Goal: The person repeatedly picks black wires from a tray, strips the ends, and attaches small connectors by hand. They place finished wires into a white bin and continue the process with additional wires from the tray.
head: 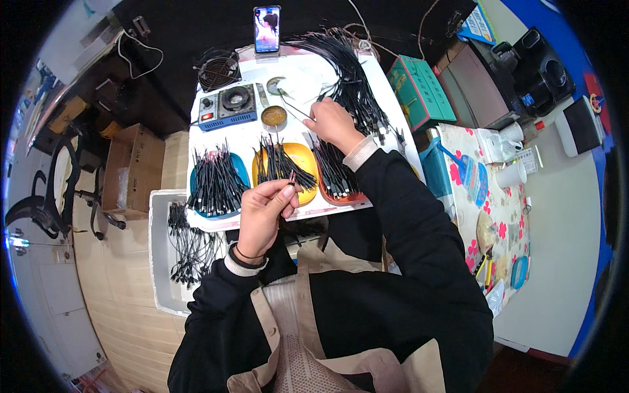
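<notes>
My left hand [270, 204] pinches a short wire piece [292, 178] with a reddish tip between thumb and fingers, above the front of the yellow tray [307, 153]. My right hand [333, 123] reaches over the white table beside a large bundle of long black cables [356, 81]. Its fingertips meet a thin dark rod or cable [295, 108]; the grip is partly hidden. Short black cables [216, 182] fill the blue tray [240, 164] at left. More black cables [280, 164] lie in the yellow tray, and others [339, 172] with metal plugs in the orange-red tray [344, 200].
A solder pot unit [228, 105], a round tin of amber material [273, 118] and a small fan [218, 71] stand at back left. A phone [267, 29] stands upright behind. A foam box [162, 245] of cables sits lower left; a green box [420, 93] stands right.
</notes>
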